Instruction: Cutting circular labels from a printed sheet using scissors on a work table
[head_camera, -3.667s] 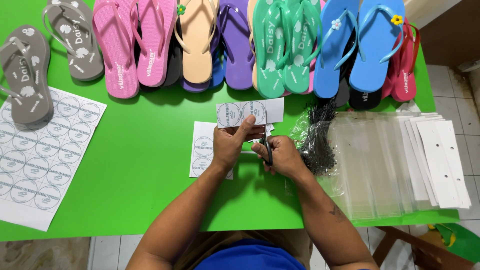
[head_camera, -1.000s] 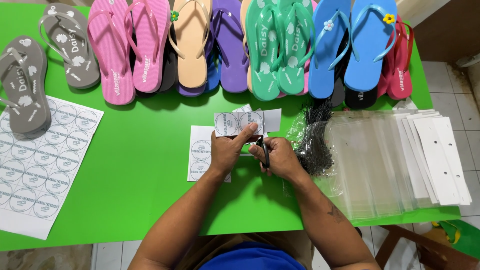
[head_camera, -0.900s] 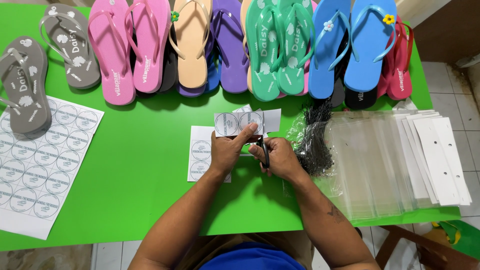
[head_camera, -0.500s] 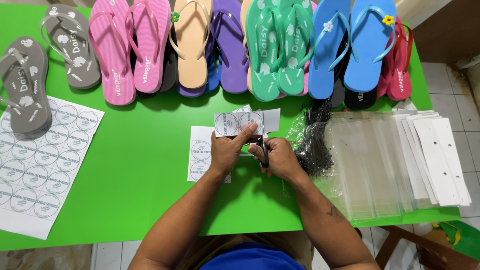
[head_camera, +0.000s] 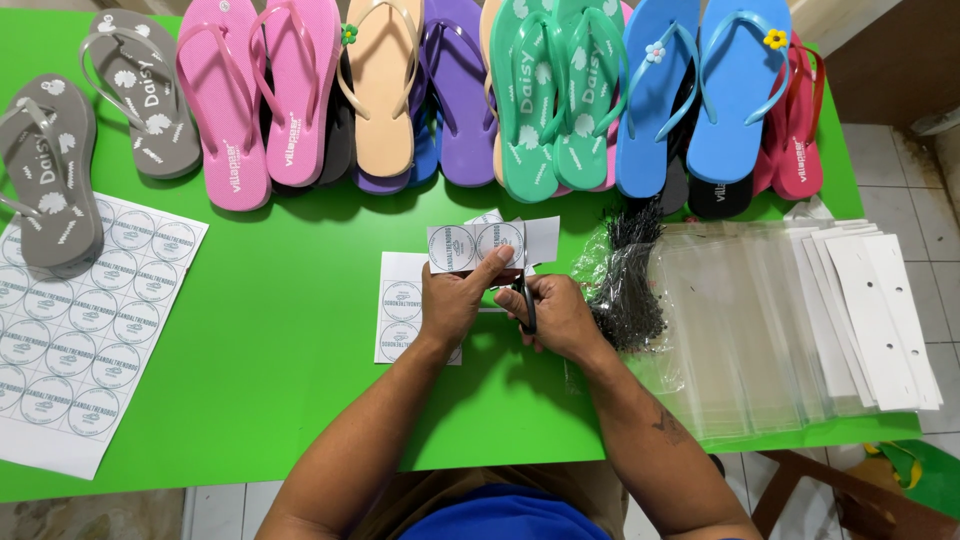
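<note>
Holding a white label strip printed with round stickers, the left hand pinches its lower edge just above centre of the green tabletop. Touching it at 3 o'clock, the right hand is closed around black scissors meeting the strip. Colourful flip-flops line 12 o'clock; a sticker sheet lies at 9, clear bags at 3.

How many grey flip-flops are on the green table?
2. One grey flip-flop lies at the far left, overlapping the label sheet; the other is beside the pink pair. More may be hidden under stacked pairs.
</note>
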